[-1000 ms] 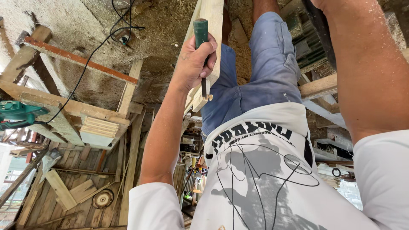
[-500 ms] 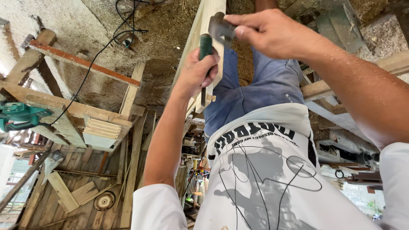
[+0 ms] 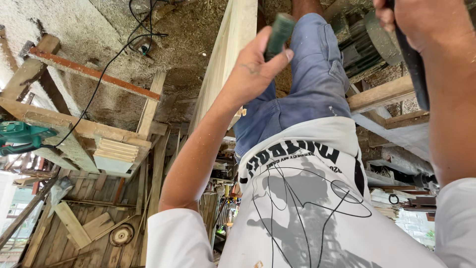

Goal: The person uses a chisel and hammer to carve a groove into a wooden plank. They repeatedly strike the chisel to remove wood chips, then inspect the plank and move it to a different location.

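My left hand (image 3: 253,69) is shut on a chisel with a green handle (image 3: 278,30), held against a long pale wooden plank (image 3: 225,59) that runs away from me past my knees. At the top right, my right hand (image 3: 431,25) grips the dark handle of a hammer (image 3: 410,69); the hammer head is out of frame. The two hands are apart, the right one higher and to the right of the chisel. The chisel blade is hidden behind my left hand.
A wooden trestle frame (image 3: 74,126) stands at the left with a green power tool (image 3: 22,136) on it. A black cable (image 3: 109,64) trails over the sawdust-covered floor. Planks and scrap boards (image 3: 382,94) lie at the right and lower left.
Half a second ago my right hand held the hammer down at the chisel's top. It has since swung up and to the right. My left hand keeps the chisel on the plank.
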